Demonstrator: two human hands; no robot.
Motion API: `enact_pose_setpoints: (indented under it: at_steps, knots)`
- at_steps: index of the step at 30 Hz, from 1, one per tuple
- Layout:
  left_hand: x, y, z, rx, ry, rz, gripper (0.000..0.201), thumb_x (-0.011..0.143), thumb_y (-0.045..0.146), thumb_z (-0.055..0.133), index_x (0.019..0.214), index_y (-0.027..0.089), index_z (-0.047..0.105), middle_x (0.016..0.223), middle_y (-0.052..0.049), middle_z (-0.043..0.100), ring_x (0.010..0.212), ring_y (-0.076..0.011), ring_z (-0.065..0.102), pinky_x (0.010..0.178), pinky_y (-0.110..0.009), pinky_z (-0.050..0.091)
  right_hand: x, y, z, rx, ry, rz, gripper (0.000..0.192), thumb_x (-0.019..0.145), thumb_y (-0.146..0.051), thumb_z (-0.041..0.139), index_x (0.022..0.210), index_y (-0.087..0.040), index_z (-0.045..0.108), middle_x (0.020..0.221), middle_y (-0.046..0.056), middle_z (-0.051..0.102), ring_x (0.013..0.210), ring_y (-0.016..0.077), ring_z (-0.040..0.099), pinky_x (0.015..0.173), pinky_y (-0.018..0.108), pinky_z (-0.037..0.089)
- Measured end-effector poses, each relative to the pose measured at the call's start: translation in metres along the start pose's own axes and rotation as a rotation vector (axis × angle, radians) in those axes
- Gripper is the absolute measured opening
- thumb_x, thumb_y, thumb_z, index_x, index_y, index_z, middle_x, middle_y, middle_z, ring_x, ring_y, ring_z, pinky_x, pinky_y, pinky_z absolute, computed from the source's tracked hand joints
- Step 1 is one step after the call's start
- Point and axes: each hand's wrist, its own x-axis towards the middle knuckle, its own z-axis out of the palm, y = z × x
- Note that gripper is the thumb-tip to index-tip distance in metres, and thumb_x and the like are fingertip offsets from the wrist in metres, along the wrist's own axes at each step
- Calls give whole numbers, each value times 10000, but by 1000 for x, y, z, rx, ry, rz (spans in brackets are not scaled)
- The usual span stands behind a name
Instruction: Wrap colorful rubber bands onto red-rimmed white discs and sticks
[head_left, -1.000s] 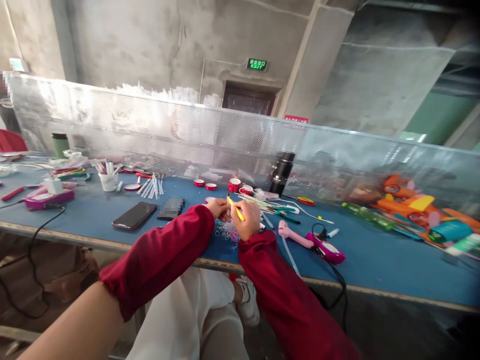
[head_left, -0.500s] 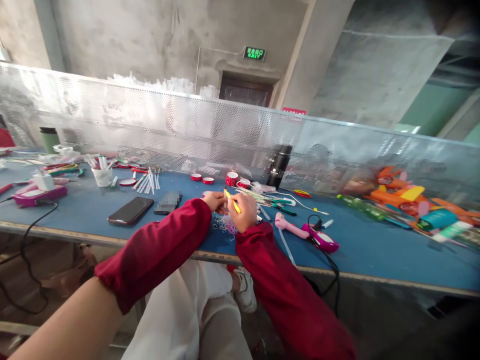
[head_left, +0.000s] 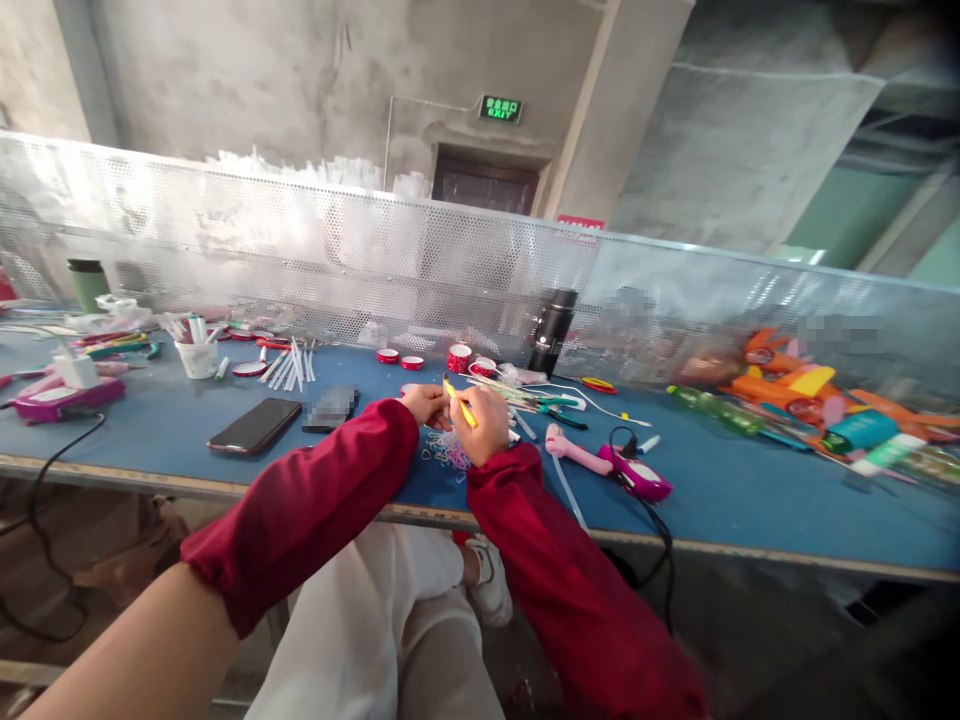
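Pinching a thin yellow plastic stick (head_left: 459,402) between the fingers of the right hand (head_left: 484,425), tip slanting up and far-left. Closing the left hand (head_left: 426,404) fingertips beside that tip, on what cannot be told. Hovering over a loose heap of tiny pastel elastic loops (head_left: 448,450) lying on the blue table top (head_left: 750,490), just near of both hands. Judging the stick light, stiff, likely slick: gripping at mid-shaft looking best. Lying left, 1 dark phone (head_left: 253,425); lying right, 1 pink glue gun (head_left: 604,462).
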Motion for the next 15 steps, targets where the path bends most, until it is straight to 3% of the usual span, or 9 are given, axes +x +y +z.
enact_pose_setpoints:
  at_steps: [6,15]
  knots:
    - [0,-2,0,-37,-2,26,258,841,366,694,797,135,588,591,3,659,467,-109,643,442,-166,428,0,2,-2,-29,53,25,99,915,-268,552,846,-216,600,783,55,641,803,218,570,786,359,411]
    - [-3,2,1,25,5,6,238,851,369,677,786,154,601,558,21,654,475,-92,627,476,-163,449,-1,0,2,-21,-4,-31,113,931,-297,543,853,-228,587,797,46,639,825,215,566,814,366,388]
